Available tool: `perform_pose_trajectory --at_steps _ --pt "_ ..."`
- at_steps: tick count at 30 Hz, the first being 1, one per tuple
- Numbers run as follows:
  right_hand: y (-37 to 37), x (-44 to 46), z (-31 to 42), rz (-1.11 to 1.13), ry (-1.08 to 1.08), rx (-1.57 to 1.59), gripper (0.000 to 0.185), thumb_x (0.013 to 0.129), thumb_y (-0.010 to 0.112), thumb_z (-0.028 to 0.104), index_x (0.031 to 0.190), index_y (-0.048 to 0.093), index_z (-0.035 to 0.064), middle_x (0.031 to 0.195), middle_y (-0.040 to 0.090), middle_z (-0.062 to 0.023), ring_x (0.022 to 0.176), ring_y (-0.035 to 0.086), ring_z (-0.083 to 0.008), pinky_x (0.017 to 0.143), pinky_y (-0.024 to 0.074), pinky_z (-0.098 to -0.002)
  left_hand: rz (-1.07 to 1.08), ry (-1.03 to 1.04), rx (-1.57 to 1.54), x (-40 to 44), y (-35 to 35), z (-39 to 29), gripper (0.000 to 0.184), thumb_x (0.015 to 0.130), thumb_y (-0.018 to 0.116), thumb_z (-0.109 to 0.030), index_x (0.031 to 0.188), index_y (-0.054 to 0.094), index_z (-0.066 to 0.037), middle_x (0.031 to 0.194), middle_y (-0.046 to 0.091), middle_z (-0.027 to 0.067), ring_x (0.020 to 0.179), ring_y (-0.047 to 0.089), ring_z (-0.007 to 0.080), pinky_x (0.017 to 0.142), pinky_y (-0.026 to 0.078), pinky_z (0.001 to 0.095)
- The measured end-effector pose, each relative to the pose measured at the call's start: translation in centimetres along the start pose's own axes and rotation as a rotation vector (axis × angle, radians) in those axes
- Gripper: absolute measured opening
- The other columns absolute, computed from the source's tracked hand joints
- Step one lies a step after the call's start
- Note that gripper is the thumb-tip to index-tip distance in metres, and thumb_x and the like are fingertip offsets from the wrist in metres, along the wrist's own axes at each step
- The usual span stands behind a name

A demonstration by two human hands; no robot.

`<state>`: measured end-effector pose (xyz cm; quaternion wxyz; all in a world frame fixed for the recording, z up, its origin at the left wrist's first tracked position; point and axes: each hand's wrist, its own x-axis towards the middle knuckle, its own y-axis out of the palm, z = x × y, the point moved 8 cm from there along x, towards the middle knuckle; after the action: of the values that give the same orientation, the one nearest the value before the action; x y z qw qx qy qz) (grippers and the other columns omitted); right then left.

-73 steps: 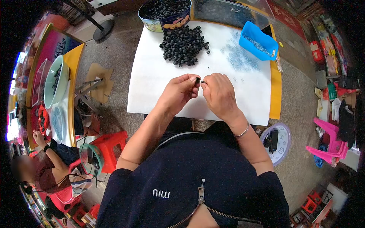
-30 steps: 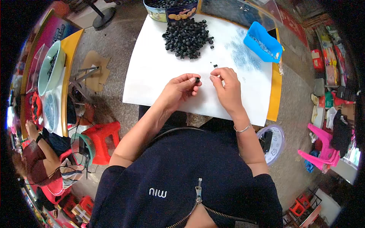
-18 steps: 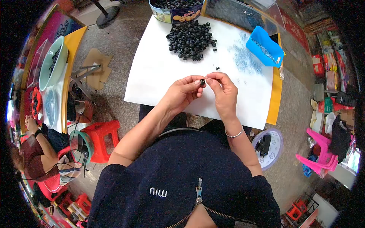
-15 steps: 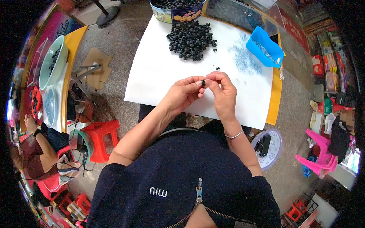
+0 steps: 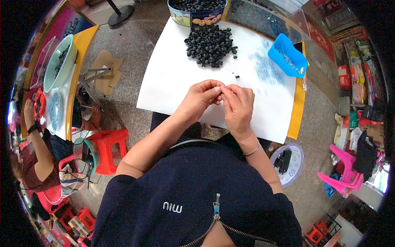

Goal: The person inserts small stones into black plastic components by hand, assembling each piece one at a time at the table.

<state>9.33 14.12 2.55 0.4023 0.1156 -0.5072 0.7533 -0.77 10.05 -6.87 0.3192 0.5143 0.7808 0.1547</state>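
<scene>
My left hand (image 5: 200, 100) and my right hand (image 5: 239, 108) meet fingertip to fingertip over the near part of a white sheet (image 5: 164, 78). Both are closed in a pinch, and the fingers hide whatever lies between them. Beyond them is a pile of small black ring-like pieces (image 5: 210, 45). One tiny black piece (image 5: 237, 77) lies apart from the pile, just beyond my right hand. A blue tray (image 5: 284, 53) with small clear bits stands at the sheet's right, beside a scatter of bluish bits (image 5: 265, 66).
Behind the pile stands a printed tin (image 5: 197, 17) full of black pieces, beside a clear bin (image 5: 263, 20). At the left, a person (image 5: 39, 160) sits by another table with a pale green bowl (image 5: 60, 64). A red stool (image 5: 109, 150) and a lilac basin (image 5: 291, 164) are on the floor.
The black piece that showed in my left fingertips is now hidden. My right hand has turned and closed in against the left. The seated person's arm has moved up.
</scene>
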Motion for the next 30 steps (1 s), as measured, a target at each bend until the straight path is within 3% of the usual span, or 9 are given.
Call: perform_pose_trajectory --at_steps 3,6,7,12,16,19,25,28,30 --pt "0.1 -0.4 -0.8 0.020 0.046 0.142 0.028 0.082 0.062 0.004 0.110 0.063 0.0037 0.094 0.061 -0.0092 0.090 0.054 -0.0265 0.080 0.0448 -0.0359 -0.033 -0.044 -0.031 -0.2 -0.1 0.0 0.019 0.095 0.054 -0.010 0.110 0.059 0.001 0.092 0.062 0.0050 0.076 0.058 0.0102 0.071 0.050 0.0234" --pt "-1.0 -1.1 -6.3 -0.117 0.496 0.440 0.026 0.083 0.060 0.005 0.109 0.063 0.0031 0.095 0.061 -0.0106 0.091 0.055 -0.0273 0.082 0.0443 -0.0372 -0.056 -0.070 -0.053 0.0 -0.3 -0.3 0.018 0.096 0.053 -0.009 0.110 0.059 0.001 0.093 0.061 0.0057 0.076 0.056 0.0098 0.071 0.050 0.0224" --pt "-2.0 -0.3 -7.3 -0.130 0.554 0.391 0.024 0.084 0.059 0.005 0.107 0.063 0.0033 0.095 0.061 -0.0121 0.091 0.055 -0.0273 0.083 0.0441 -0.0381 -0.064 -0.070 -0.055 0.0 -0.4 -0.6 0.018 0.096 0.052 -0.009 0.110 0.058 0.002 0.094 0.061 0.0060 0.076 0.056 0.0097 0.071 0.050 0.0223" --pt "-1.2 3.3 -7.0 0.080 0.035 -0.173 0.018 0.079 0.062 0.005 0.097 0.066 0.0047 0.089 0.057 -0.0109 0.088 0.053 -0.0274 0.080 0.0436 -0.0395 -0.054 -0.095 -0.080 0.6 -0.7 -0.3 0.020 0.096 0.052 -0.010 0.112 0.058 0.001 0.094 0.061 0.0057 0.076 0.056 0.0093 0.070 0.050 0.0223" --pt "2.7 3.7 -6.4 0.289 -0.140 -0.309 0.007 0.077 0.061 0.007 0.083 0.063 0.0060 0.081 0.054 -0.0096 0.083 0.052 -0.0277 0.072 0.0422 -0.0391 -0.031 -0.112 -0.064 0.8 -1.0 0.2 0.019 0.096 0.053 -0.010 0.112 0.058 0.000 0.094 0.061 0.0051 0.076 0.056 0.0089 0.070 0.050 0.0222" --pt "3.5 3.5 -7.7 0.312 -0.133 -0.322 0.003 0.078 0.059 0.007 0.080 0.061 0.0051 0.079 0.055 -0.0111 0.080 0.053 -0.0287 0.071 0.0431 -0.0396 -0.025 -0.113 -0.076 0.8 -1.6 0.2 0.021 0.096 0.054 -0.011 0.113 0.058 0.000 0.094 0.061 0.0055 0.075 0.057 0.0088 0.070 0.051 0.0222" --pt "2.7 3.2 -9.6 0.229 0.122 -0.076 0.011 0.082 0.058 0.005 0.091 0.065 0.0016 0.085 0.061 -0.0150 0.085 0.056 -0.0320 0.077 0.0456 -0.0416 -0.005 -0.114 -0.147 1.1 -1.6 0.4 0.024 0.095 0.054 -0.011 0.114 0.057 0.002 0.094 0.061 0.0059 0.075 0.058 0.0088 0.069 0.052 0.0224" --pt "2.0 2.7 -9.4 0.161 0.118 -0.047 0.016 0.084 0.059 0.005 0.097 0.066 -0.0008 0.087 0.063 -0.0155 0.084 0.058 -0.0302 0.078 0.0469 -0.0381 0.009 -0.109 -0.152 1.2 -1.6 0.4 0.025 0.096 0.054 -0.012 0.115 0.057 0.003 0.094 0.061 0.0059 0.075 0.058 0.0089 0.068 0.051 0.0223" --pt "1.3 2.3 -10.5 0.088 0.365 0.173 0.015 0.086 0.060 0.006 0.098 0.066 -0.0011 0.087 0.064 -0.0117 0.081 0.059 -0.0235 0.076 0.0473 -0.0329 0.010 -0.110 -0.150 1.2 -1.7 0.5 0.025 0.096 0.054 -0.012 0.116 0.057 0.003 0.094 0.061 0.0060 0.074 0.058 0.0090 0.068 0.051 0.0223"
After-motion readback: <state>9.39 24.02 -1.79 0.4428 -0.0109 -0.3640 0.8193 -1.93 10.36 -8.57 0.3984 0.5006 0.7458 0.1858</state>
